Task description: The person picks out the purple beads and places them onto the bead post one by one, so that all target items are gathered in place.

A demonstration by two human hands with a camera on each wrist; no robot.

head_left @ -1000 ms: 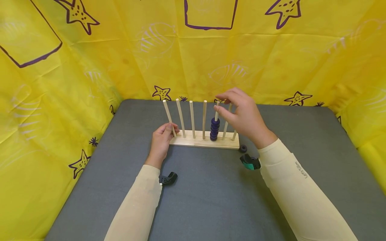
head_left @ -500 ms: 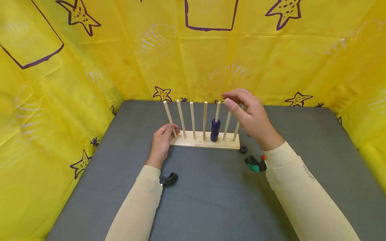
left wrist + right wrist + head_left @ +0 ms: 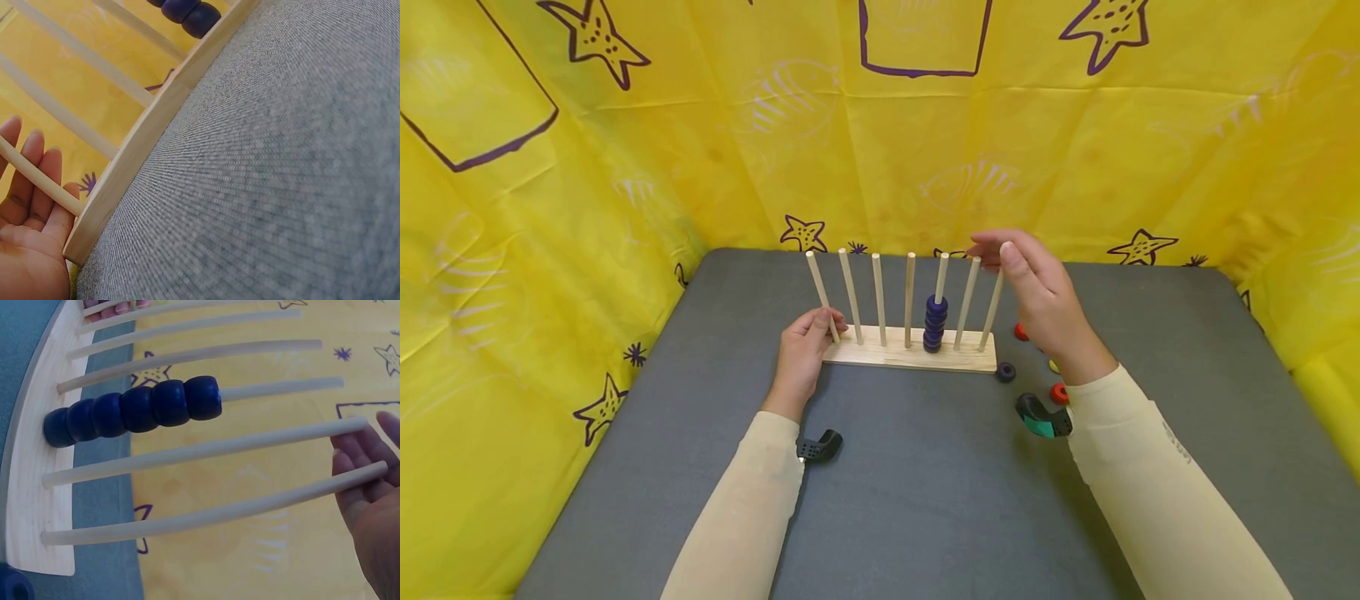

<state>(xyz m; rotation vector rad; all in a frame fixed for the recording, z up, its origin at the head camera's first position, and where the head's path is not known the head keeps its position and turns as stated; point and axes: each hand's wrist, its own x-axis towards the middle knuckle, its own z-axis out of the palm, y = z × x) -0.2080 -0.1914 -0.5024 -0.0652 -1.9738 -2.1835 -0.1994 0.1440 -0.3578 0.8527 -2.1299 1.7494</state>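
A wooden peg rack (image 3: 910,358) stands on the grey table, with a row of upright pegs. Several dark blue ring beads (image 3: 935,325) are stacked on its third peg from the right; the other pegs are bare. At the rack's left end my left hand (image 3: 805,354) holds the outermost peg, thumb on the near side and fingers (image 3: 47,178) behind it. My right hand (image 3: 1037,292) is beside the tops of the two rightmost pegs, fingers loosely bent, holding nothing. In the right wrist view those peg tips overlap the right fingers (image 3: 362,450).
A dark ring bead (image 3: 1006,372) lies by the rack's right front corner. Red beads (image 3: 1059,393) and a yellow bead (image 3: 1054,366) lie further right, partly covered by the right hand and wrist. Yellow patterned cloth (image 3: 880,167) hangs behind and beside the table.
My right hand has moved right, from the top of the beaded peg to past the rightmost pegs, uncovering red and yellow beads. The left hand and the rack stay put.
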